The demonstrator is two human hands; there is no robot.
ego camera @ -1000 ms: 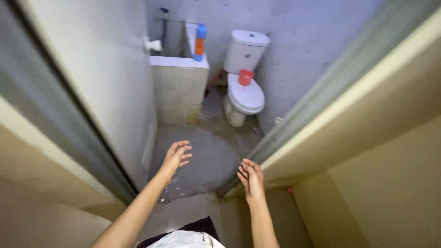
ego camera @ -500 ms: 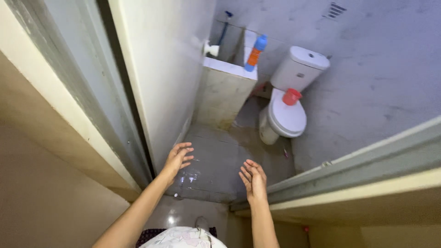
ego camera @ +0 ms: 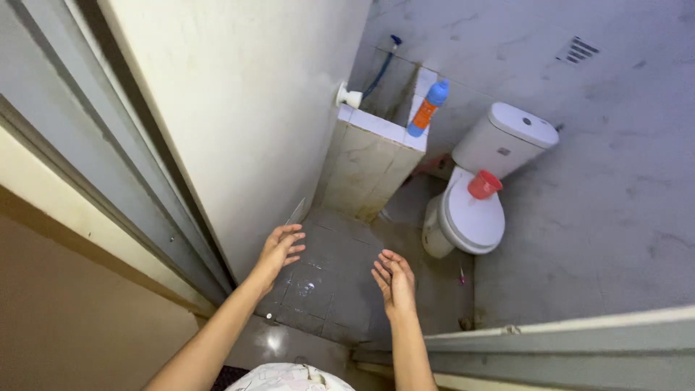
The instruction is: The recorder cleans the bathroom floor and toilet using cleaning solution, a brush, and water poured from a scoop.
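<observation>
View swings left since earlier frame; toilet [ego camera: 470,217] shifts right, doorway nearer. Left hand [ego camera: 279,248], right hand [ego camera: 394,281] stay raised over wet floor [ego camera: 326,289], fingers spread, grasping nothing. Red cup [ego camera: 483,185] rests on toilet lid; blue bottle [ego camera: 427,108] upright on ledge [ego camera: 380,129], within reach of toilet.

Open floor [ego camera: 340,282] ahead of both empty hands. Door [ego camera: 239,123] crowds left; low tiled wall [ego camera: 365,170] and toilet [ego camera: 470,217] block beyond.

We held our left hand [ego camera: 279,250] and right hand [ego camera: 393,281] out empty, fingers spread, above the wet floor [ego camera: 340,279]; a red cup [ego camera: 483,185] sat on the toilet [ego camera: 470,217] lid.
</observation>
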